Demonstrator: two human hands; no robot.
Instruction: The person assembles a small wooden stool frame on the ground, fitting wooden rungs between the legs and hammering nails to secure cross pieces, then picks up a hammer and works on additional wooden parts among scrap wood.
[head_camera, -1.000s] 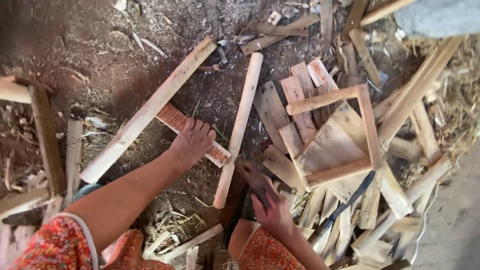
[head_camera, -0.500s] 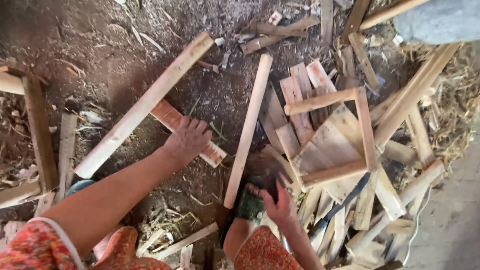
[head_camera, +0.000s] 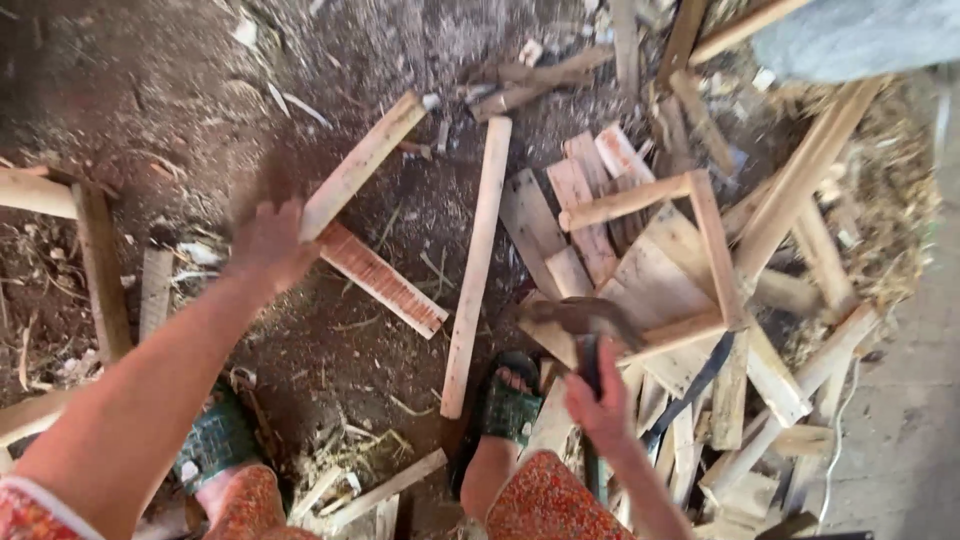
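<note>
My left hand (head_camera: 265, 240), blurred by motion, is closed around the lower end of a long pale plank (head_camera: 365, 160) that slants up to the right over the dirt. Just below it lies a short reddish ribbed board (head_camera: 385, 282). My right hand (head_camera: 603, 400) grips the dark handle of a hammer, whose blurred head (head_camera: 580, 315) hangs over the edge of the wood pile. A long narrow slat (head_camera: 478, 265) lies between the two hands. My feet in green sandals (head_camera: 510, 405) stand on the dirt below.
A square wooden frame (head_camera: 650, 250) rests on a heap of offcuts and slats (head_camera: 780, 330) at the right. Another wooden frame piece (head_camera: 100, 270) lies at the left edge. Straw and chips litter the dirt floor (head_camera: 150, 90). A grey object (head_camera: 860, 35) sits top right.
My left hand left the reddish board and moved up-left onto the long plank, whose near end has lifted. My right hand with the hammer rose slightly toward the frame.
</note>
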